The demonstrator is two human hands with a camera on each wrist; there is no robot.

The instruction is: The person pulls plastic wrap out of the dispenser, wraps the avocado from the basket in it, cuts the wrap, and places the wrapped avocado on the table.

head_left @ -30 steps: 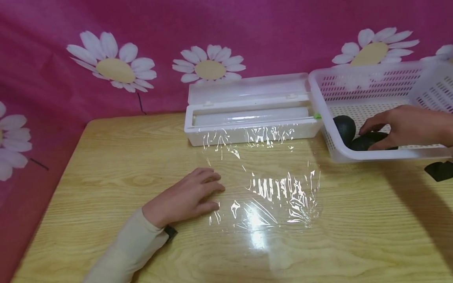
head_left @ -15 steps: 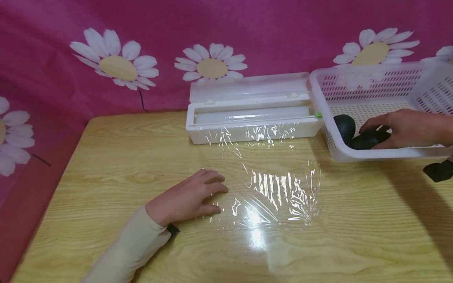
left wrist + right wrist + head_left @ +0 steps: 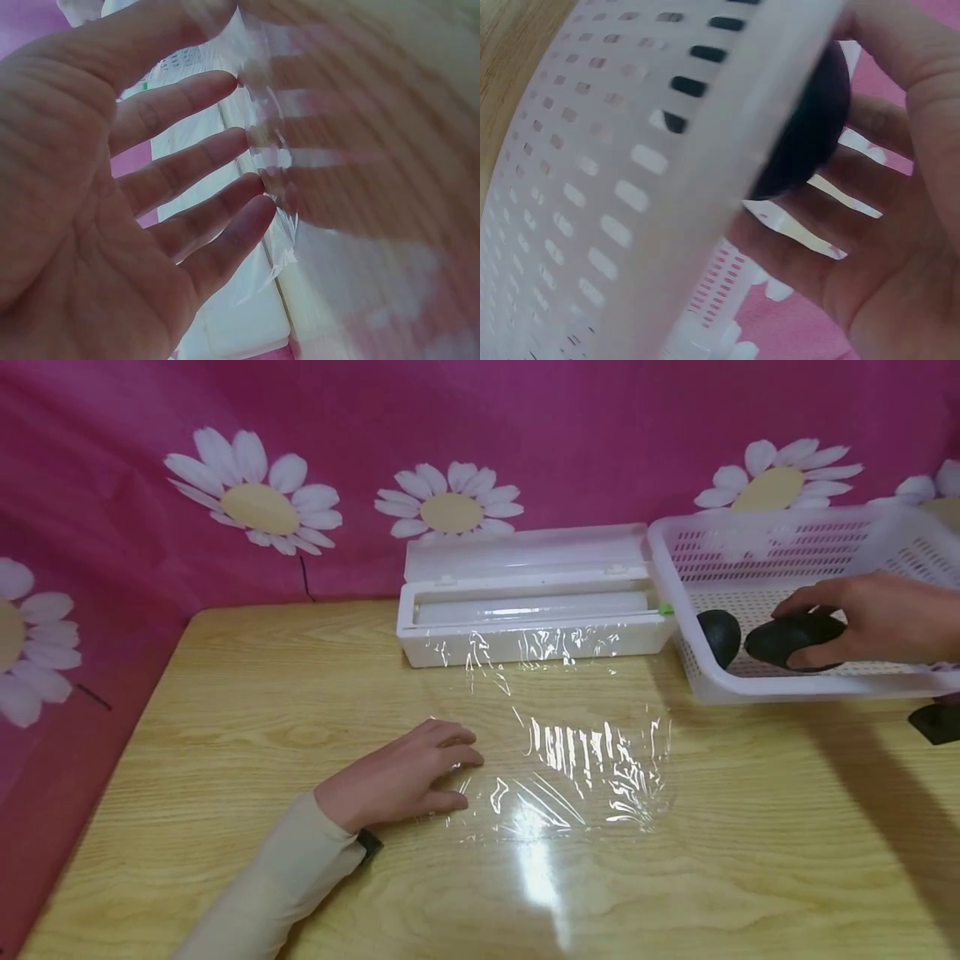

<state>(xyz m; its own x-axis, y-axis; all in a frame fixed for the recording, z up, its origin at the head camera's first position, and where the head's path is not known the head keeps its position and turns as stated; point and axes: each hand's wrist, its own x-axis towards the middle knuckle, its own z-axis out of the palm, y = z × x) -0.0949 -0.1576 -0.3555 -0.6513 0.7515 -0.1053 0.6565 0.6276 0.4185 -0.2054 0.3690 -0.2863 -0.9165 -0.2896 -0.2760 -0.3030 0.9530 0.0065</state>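
Note:
My right hand grips a dark oval avocado inside the white basket, fingers on its far side and thumb on the near side. Left of it, against the basket's wall, lies a second avocado. In the right wrist view the rim partly hides the gripped avocado. A clear sheet of plastic wrap spreads over the table from a white dispenser box. My left hand rests at the sheet's left edge with relaxed, spread fingertips touching it.
The dispenser's lid stands raised, showing the wrap roll inside. A green slider sits at the box's right end, close to the basket. A pink flowered cloth hangs behind the wooden table.
My right hand has closed around the avocado and shifted it slightly right and up, opening a gap from the other avocado. My left hand has stayed almost in place on the wrap.

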